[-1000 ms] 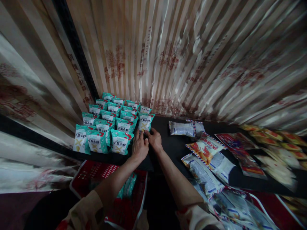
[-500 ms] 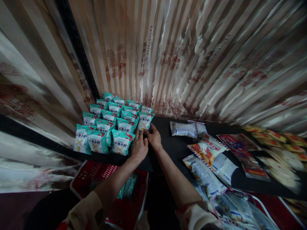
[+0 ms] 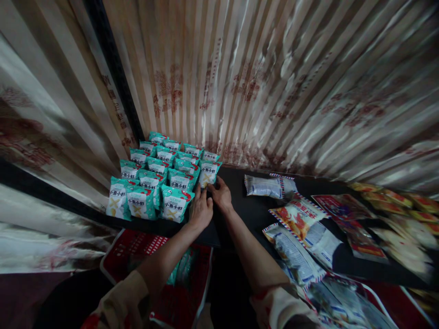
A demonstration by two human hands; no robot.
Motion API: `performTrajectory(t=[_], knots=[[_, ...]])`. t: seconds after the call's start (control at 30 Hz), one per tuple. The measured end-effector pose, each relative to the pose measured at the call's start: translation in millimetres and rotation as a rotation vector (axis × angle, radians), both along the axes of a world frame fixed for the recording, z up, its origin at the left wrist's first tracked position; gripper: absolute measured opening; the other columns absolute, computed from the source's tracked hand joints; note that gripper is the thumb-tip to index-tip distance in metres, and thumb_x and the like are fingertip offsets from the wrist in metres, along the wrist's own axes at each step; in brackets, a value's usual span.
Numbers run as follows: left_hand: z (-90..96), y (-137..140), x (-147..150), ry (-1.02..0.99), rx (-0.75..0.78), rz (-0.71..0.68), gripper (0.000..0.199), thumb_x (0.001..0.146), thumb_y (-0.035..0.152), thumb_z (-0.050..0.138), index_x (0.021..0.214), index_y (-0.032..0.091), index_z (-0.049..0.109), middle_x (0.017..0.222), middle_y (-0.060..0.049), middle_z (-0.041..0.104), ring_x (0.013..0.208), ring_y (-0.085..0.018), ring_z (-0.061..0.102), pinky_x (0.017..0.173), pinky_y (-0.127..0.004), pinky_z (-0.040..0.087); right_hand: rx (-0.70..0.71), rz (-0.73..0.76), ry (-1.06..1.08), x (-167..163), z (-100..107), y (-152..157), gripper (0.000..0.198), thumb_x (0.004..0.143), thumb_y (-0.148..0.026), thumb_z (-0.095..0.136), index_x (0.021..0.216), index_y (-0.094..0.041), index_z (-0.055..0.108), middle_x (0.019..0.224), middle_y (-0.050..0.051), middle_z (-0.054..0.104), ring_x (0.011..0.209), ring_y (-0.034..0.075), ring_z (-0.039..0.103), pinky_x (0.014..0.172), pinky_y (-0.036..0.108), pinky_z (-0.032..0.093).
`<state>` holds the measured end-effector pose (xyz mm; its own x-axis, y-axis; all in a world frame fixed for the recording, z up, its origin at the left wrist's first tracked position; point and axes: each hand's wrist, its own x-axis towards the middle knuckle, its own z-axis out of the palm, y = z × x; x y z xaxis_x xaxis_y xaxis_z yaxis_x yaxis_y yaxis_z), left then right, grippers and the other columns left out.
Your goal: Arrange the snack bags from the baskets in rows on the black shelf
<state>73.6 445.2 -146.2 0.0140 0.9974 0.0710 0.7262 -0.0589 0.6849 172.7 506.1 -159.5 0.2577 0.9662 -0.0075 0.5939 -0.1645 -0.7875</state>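
Observation:
Teal-and-white snack bags stand upright in rows on the black shelf. At the right end of these rows, one snack bag leans slightly back, its lower part between my hands. My left hand is at that bag's lower left, fingers pointing forward, beside the front-row bag. My right hand grips its lower right corner, with the fingers bent and the thumb near the bottom edge. The fingertips are partly hidden against the bag.
Silver-backed and orange bags lie loosely on the shelf to the right, near red packets and yellow packs. Below the shelf is a red basket with teal bags inside. A striped sheet hangs behind; a dark post rises at left.
The view has shifted very slightly. Both hands stay at the same snack bag, with only small finger movement.

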Motion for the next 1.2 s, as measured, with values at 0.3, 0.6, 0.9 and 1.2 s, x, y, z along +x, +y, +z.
performTrajectory(t=[0.3, 0.6, 0.9, 1.2], knots=[[-1.4, 4, 0, -0.011, 0.006, 0.006, 0.043, 0.086, 0.018, 0.040, 0.126, 0.008, 0.049, 0.148, -0.014, 0.031, 0.134, -0.024, 0.033, 0.112, -0.035, 0.029, -0.001, 0.027, -0.040, 0, 4, -1, 0.047, 0.080, -0.037, 0.055, 0.125, -0.023, 0.054, 0.109, 0.008, 0.067, 0.100, 0.024, 0.062, 0.086, 0.037, 0.047], [0.2, -25, -11, -0.094, 0.110, 0.028, 0.033, 0.081, 0.010, 0.043, 0.110, 0.014, 0.058, 0.134, -0.011, 0.048, 0.126, -0.022, 0.044, 0.107, -0.035, 0.037, 0.178, -0.072, 0.120, -8, -5, -34, 0.059, 0.078, -0.040, 0.053, 0.130, -0.012, 0.046, 0.121, 0.015, 0.059, 0.108, 0.023, 0.058, 0.093, 0.037, 0.045], [-27.4, -142, -68, -0.114, 0.069, -0.199, 0.031, 0.082, 0.007, 0.032, 0.078, 0.020, 0.060, 0.087, -0.005, 0.062, 0.087, -0.014, 0.060, 0.081, -0.024, 0.048, 0.324, -0.020, 0.436, -57, 2, -175, 0.034, 0.087, -0.037, 0.045, 0.114, -0.017, 0.050, 0.100, 0.009, 0.064, 0.094, 0.017, 0.061, 0.085, 0.030, 0.048], [-84.6, -145, -169, 0.456, -0.502, -0.258, 0.024, 0.075, 0.007, 0.053, 0.096, 0.014, 0.065, 0.103, -0.016, 0.065, 0.111, -0.029, 0.055, 0.093, -0.042, 0.043, -0.363, 0.508, 0.120, -110, -72, -237, 0.035, 0.079, -0.018, 0.047, 0.112, -0.015, 0.060, 0.110, 0.012, 0.066, 0.102, 0.024, 0.063, 0.092, 0.035, 0.046]])
